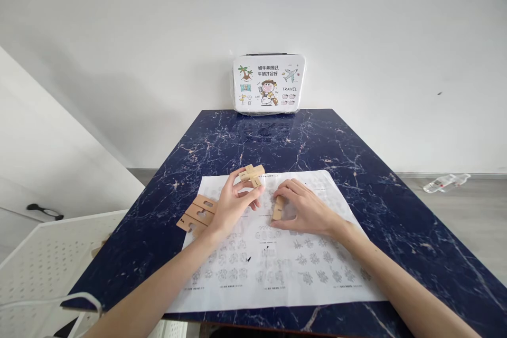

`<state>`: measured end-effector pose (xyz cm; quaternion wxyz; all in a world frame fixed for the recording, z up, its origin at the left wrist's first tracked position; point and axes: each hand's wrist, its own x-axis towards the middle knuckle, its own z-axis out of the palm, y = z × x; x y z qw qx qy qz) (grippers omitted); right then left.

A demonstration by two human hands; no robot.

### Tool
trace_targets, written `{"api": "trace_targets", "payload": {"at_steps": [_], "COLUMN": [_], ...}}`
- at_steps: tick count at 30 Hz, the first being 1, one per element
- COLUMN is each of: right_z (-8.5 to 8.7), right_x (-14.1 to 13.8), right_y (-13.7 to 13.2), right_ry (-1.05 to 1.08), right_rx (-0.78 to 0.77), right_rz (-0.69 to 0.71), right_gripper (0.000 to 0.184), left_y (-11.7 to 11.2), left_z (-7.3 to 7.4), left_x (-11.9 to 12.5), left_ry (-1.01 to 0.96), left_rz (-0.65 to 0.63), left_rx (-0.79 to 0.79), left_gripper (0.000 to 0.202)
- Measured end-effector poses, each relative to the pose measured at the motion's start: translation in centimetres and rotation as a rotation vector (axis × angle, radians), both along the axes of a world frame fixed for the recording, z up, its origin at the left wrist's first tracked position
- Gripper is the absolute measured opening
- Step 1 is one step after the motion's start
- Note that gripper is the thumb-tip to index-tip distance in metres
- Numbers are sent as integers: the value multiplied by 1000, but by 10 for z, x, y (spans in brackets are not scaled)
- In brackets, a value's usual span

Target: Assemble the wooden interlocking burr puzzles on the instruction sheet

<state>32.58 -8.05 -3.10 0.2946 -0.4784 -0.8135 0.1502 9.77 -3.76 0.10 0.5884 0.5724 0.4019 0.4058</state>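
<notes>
My left hand [233,204] is closed round a small cross of interlocked wooden pieces [252,174], held just above a printed paper sheet [273,269]. To its right, my right hand [304,207] rests on the sheet with fingers curled over a single wooden piece [278,208] that lies on the paper. Two flat notched wooden pieces [197,213] lie side by side at the sheet's left edge, close to my left wrist.
The sheet lies on a dark blue marble-patterned table [356,169]. A white illustrated case [269,83] stands against the wall at the table's far edge. A white perforated rack [47,259] is at the lower left. A plastic bottle [446,182] lies on the floor at right.
</notes>
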Motion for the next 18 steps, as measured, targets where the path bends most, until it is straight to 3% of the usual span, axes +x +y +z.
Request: {"api": "trace_targets", "payload": {"at_steps": [5,10,15,18], "right_z": [2,12,21,22], "right_x": [1,1,2,3], "right_y": [2,2,3,4], "right_ry": [150,478,831,930], "right_rx": [-112,-233,-382,-481], "right_rz": [-35,-99,-102,-128], "right_gripper": [43,41,61,64], "left_y": [-2,-2,-3,-3], "left_z": [3,4,3,2], "left_x": [2,2,3,3], "left_ry": [5,16,23,26], "left_rz": [-12,-17,-9,-15], "left_rx": [-8,-9,-16,-10], "left_gripper": [64,68,68,69]}}
